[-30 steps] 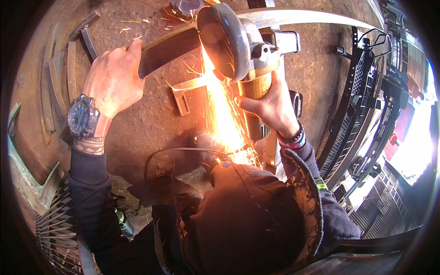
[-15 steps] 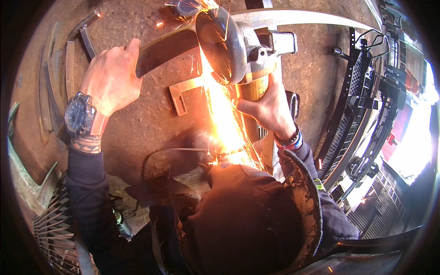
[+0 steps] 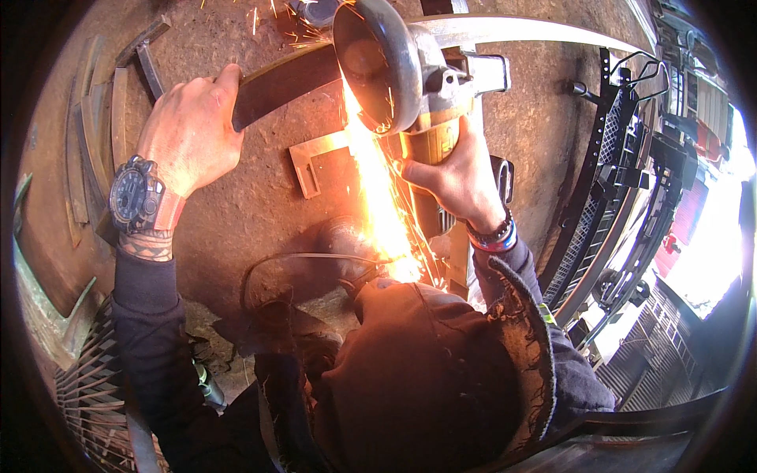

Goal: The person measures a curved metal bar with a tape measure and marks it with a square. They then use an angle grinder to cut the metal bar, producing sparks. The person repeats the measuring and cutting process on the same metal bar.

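Observation:
My right hand is wrapped round the yellow body of an angle grinder. The grinder's round guard tilts against the right end of a dark flat-sided metal bar; where the disc meets it is hidden behind the guard. A bright stream of sparks pours from there toward my body, and a few fly off at the top. My left hand, with a large watch on its wrist, grips the bar's left end; its fingers are mostly hidden underneath.
Below the bar lies a small metal square on the brown work surface. Short bars and long strips rest at the left. A pale curved strip runs behind the grinder. Black metal racks stand at the right.
The grinder has shifted slightly up and left, its guard turning a little. The spark stream is narrower and dimmer. My left hand and the bar have hardly moved.

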{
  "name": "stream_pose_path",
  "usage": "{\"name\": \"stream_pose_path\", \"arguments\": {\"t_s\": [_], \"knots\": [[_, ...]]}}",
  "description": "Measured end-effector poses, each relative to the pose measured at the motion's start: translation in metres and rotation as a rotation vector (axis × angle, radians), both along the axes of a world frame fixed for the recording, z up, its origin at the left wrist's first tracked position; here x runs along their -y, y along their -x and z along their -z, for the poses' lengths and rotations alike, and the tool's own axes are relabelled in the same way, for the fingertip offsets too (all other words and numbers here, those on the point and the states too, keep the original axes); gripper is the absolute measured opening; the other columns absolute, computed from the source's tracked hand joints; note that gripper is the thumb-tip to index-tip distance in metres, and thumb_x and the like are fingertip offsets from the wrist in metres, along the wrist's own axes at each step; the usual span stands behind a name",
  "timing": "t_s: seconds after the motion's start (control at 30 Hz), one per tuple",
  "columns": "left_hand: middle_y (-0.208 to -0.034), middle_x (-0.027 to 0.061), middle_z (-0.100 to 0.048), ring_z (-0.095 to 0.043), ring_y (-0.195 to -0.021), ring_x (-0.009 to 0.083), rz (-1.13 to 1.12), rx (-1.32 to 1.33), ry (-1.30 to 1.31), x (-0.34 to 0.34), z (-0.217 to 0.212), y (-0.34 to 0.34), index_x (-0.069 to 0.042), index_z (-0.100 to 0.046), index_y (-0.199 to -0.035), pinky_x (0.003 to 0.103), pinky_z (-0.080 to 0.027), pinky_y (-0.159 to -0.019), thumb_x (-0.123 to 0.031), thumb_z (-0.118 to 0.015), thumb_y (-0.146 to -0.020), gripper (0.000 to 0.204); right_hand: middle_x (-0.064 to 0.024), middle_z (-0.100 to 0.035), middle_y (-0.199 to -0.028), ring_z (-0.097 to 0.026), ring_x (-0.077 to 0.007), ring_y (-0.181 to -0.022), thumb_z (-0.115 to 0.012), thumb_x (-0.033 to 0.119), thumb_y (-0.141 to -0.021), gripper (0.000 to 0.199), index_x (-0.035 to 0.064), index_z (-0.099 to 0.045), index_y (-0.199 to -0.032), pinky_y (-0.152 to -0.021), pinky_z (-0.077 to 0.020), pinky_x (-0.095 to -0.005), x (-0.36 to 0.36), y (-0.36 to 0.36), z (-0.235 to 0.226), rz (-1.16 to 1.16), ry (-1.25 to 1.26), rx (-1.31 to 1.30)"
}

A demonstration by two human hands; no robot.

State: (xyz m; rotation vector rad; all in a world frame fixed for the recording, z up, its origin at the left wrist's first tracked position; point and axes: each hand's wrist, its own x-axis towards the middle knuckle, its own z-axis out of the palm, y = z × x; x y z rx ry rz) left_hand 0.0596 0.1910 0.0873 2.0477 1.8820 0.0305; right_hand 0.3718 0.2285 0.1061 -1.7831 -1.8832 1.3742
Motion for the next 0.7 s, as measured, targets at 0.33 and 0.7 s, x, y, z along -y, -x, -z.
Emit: {"name": "stream_pose_path", "arguments": {"t_s": [0.33, 0.7], "knots": [[-0.087, 0.0284, -0.069, -0.069, -0.09, 0.0453, -0.009, 0.045, 0.046, -0.003, -0.001, 0.001, 0.004, -0.057, -0.114, 0.051, -0.057, -0.081, -0.009, -0.071, -0.077, 0.041, -0.0169, -0.072, -0.101, -0.072, -0.0275, -0.092, -0.082, 0.022, -0.064, 0.064, -0.0022, -0.059, -0.118, -0.085, -0.0562, -0.0382, -0.002, 0.002, -0.003, -0.002, -0.006, 0.001], [-0.088, 0.0276, -0.07, -0.07, -0.09, 0.0443, -0.001, 0.04, 0.075, -0.004, -0.002, 0.002, 0.004, -0.057, -0.107, 0.05, -0.058, -0.081, -0.007, -0.071, -0.078, 0.035, -0.0122, -0.067, -0.112, -0.066, -0.0214, -0.1, -0.08, 0.006, -0.066, 0.066, -0.002, -0.054, -0.126, -0.091, -0.0532, -0.0351, 0.013, -0.007, -0.01, -0.013, 0.102, -0.034]]}}
